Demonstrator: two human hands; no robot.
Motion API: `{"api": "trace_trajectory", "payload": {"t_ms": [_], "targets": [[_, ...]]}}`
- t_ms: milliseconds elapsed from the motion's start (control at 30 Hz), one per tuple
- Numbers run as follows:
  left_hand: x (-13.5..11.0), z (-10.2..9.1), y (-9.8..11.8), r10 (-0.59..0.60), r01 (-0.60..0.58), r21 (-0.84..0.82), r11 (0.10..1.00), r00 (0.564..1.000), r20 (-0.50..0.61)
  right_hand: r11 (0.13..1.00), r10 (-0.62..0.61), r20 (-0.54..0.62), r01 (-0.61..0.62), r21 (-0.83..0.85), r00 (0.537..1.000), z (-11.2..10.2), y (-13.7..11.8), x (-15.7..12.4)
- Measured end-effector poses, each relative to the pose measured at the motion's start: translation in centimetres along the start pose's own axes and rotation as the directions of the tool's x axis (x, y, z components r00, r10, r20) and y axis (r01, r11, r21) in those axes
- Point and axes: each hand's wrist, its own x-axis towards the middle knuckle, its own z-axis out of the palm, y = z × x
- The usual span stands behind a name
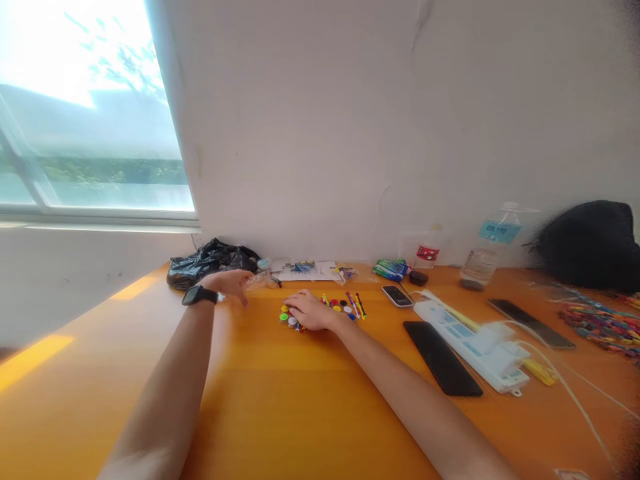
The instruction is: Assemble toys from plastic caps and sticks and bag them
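My left hand [231, 283], with a dark watch on the wrist, is at the back left of the table. Its thumb and fingers are around the near end of a clear plastic bag [259, 281]; blur softens the grip. Near the middle, my right hand [311, 312] lies palm down with its fingers stretched over a group of small coloured discs, among them a white disc [292, 321] and a green one [283, 318]. More discs and several thin coloured sticks [356, 305] lie just right of that hand. What is under the palm is hidden.
A black plastic bag [213, 260] and a paper sheet [327, 270] lie along the wall. To the right are a green packet [391, 269], a white power strip [465, 343], a black phone-like slab [443, 359], a water bottle [480, 267] and coloured cords [603, 323].
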Motion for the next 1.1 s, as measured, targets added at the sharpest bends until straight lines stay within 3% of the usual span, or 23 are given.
{"api": "trace_trajectory", "payload": {"t_ms": [100, 267, 400, 567, 767, 1100], "targets": [[-1.2, -0.5, -0.2, -0.093, 0.085, 0.068, 0.994, 0.988, 0.124, 1.000, -0.002, -0.011, 0.002, 0.008, 1.000, 0.2, 0.3, 0.0], [-1.8, -1.3, 0.9, 0.012, -0.016, -0.060, 0.998, 0.997, -0.082, 1.000, -0.013, -0.045, 0.013, -0.003, 0.999, 0.3, 0.8, -0.2], [0.5, -1.2, 1.2, 0.125, -0.137, -0.110, 0.984, 0.986, -0.110, 1.000, 0.013, -0.045, -0.012, 0.011, 0.999, 0.3, 0.8, -0.1], [4.5, 1.9, 2.3, 0.190, -0.205, -0.080, 0.976, 0.969, -0.156, 0.990, 0.085, -0.053, -0.079, 0.116, 0.995, -0.9, 1.0, -0.2], [7.4, 6.4, 3.3, 0.211, -0.218, -0.055, 0.974, 0.971, -0.112, 0.988, 0.110, 0.029, -0.112, 0.108, 0.994, -2.7, 1.9, -0.9], [7.2, 6.3, 3.3, 0.139, -0.146, -0.100, 0.984, 0.987, -0.075, 0.995, 0.105, 0.080, -0.104, -0.007, 0.991, -1.7, 1.4, -0.9]]}}
